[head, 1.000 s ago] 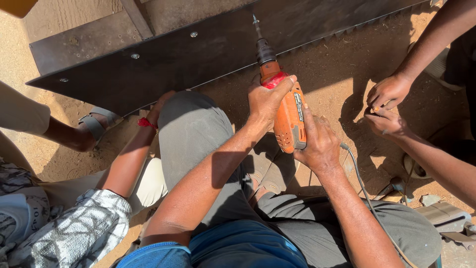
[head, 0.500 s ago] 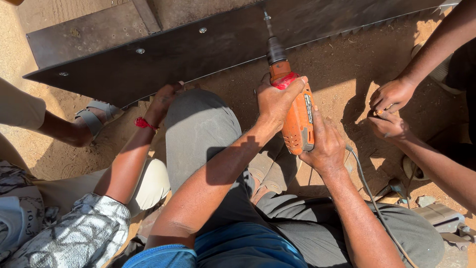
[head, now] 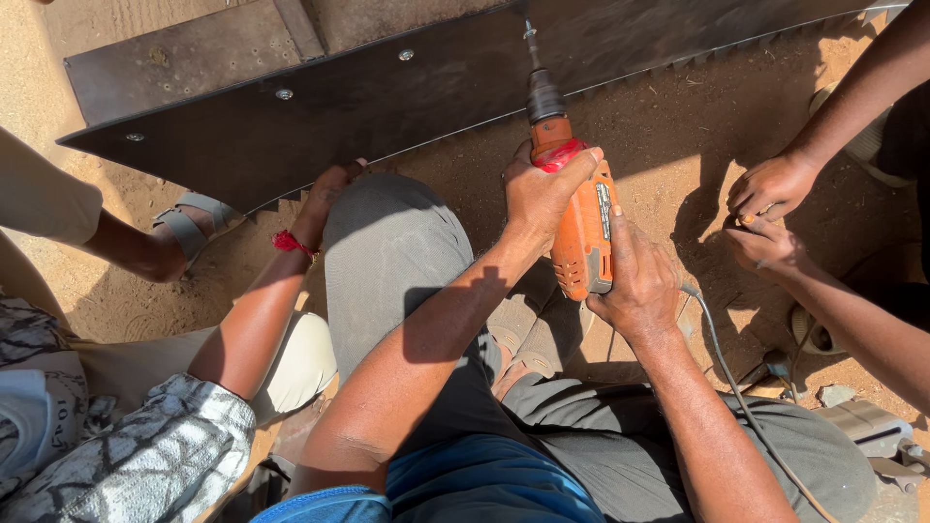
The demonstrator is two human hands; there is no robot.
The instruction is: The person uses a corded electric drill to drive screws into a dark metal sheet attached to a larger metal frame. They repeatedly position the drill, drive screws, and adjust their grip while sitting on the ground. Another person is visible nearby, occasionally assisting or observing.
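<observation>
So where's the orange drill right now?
The orange drill sits just right of centre in the head view, gripped by the left hand and right hand, bit against the dark metal sheet.

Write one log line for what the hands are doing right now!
left hand: grips drill front | right hand: holds orange drill rear | bit on dark metal plate | another person's hand: on plate edge

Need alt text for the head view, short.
Seen from above, a seated person grips an orange corded drill in both hands, left hand near the chuck and right hand at the rear, its bit against a dark metal sheet lying on sandy ground. A co-worker's hand with a red wristband steadies the sheet's edge; another person's two hands work at right.
</observation>
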